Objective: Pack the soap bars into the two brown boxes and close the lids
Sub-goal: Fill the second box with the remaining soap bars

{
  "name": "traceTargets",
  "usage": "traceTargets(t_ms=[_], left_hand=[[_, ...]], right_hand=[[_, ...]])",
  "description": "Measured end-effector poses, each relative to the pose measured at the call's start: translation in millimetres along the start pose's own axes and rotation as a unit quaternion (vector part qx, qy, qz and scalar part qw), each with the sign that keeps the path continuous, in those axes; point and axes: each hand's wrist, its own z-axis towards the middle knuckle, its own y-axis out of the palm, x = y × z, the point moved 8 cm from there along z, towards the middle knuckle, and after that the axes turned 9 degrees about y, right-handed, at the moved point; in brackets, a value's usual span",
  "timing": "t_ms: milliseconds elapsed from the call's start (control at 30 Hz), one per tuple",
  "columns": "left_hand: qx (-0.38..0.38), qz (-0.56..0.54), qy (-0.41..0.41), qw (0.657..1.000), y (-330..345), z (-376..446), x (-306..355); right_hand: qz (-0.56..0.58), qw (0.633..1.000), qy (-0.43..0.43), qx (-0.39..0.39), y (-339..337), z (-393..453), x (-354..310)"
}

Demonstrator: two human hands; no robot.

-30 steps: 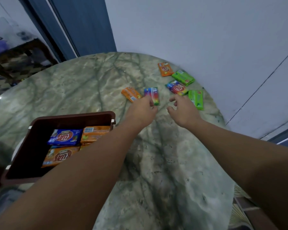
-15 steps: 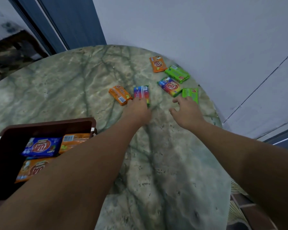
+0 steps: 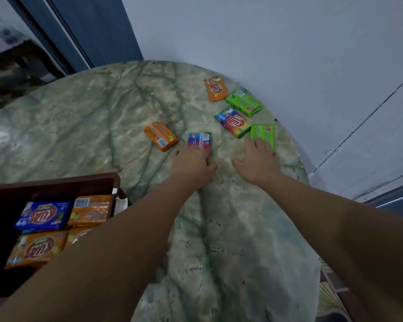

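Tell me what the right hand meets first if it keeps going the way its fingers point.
The right hand already has its fingertips at the near edge of the green soap bar, so that bar comes first.

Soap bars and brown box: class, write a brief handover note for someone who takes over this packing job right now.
Left hand: fingers rest on the multicolour bar, grip not clear.
Right hand: open, fingertips on the near green bar.
Loose on the marble table: two orange bars, a far green bar, a second multicolour bar.
Brown box: open, holds a blue bar and several orange ones.
Left: pack the six loose bars, close lids. No second box in view.
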Motion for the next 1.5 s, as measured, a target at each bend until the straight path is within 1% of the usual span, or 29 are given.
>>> traceTargets(t_ms=[100, 167, 233, 300, 367, 467, 567, 667, 767, 867, 967, 1067, 1133, 1200, 1300, 1367, 1500], left_hand=[[0.027, -0.079, -0.053, 0.995, 0, 0, -5], [0.066, -0.152, -0.111, 0.98, 0, -2, -15], [0.101, -0.205, -0.181, 0.957, 1, -8, -27], [0.087, -0.256, -0.24, 0.932, 9, -13, -32], [0.058, -0.292, -0.27, 0.916, 16, -14, -32], [0.032, -0.353, -0.293, 0.888, 21, -13, -27], [0.017, -0.377, -0.275, 0.884, 25, -11, -12], [0.019, -0.381, -0.257, 0.888, 27, -12, 1], [0.019, -0.386, -0.259, 0.885, 25, -15, 3], [0.059, -0.426, -0.248, 0.868, 14, -14, 4], [0.086, -0.454, -0.236, 0.855, -2, -17, 3], [0.12, -0.495, -0.228, 0.83, -16, -25, -1], [0.142, -0.517, -0.219, 0.815, -30, -32, -4], [0.169, -0.526, -0.205, 0.808, -46, -41, -9], [0.213, -0.506, -0.186, 0.815, -73, -61, -24], [0.231, -0.484, -0.182, 0.824, -86, -78, -37], [0.26, -0.464, -0.175, 0.829, -114, -117, -70]], right_hand=[[-0.029, 0.999, -0.004, 0.023, -3, -8, -6], [-0.032, 0.998, -0.016, 0.044, -9, -14, -9], [-0.041, 0.997, -0.033, 0.06, -15, -20, -13], [-0.048, 0.995, -0.041, 0.071, -19, -21, -13], [-0.046, 0.996, -0.023, 0.07, -21, -20, -9], [-0.041, 0.997, 0.015, 0.061, -16, -20, 3], [0.014, 0.998, 0.032, 0.051, -12, -21, 13], [0.024, 0.999, 0.033, 0.019, -8, -17, 9], [0.054, 0.997, 0.053, -0.01, -3, -18, 4], [0.089, 0.994, 0.06, -0.008, -4, -25, -2], [0.125, 0.991, 0.044, -0.003, -10, -30, -20], [0.179, 0.984, 0.017, -0.003, -19, -38, -42], [0.194, 0.981, -0.008, -0.002, -25, -45, -56], [0.197, 0.98, -0.034, 0.003, -32, -54, -69], [0.193, 0.979, -0.063, 0.016, -39, -70, -93], [0.202, 0.976, -0.08, 0.014, -40, -83, -111], [0.214, 0.97, -0.114, 0.01, -41, -112, -153]])
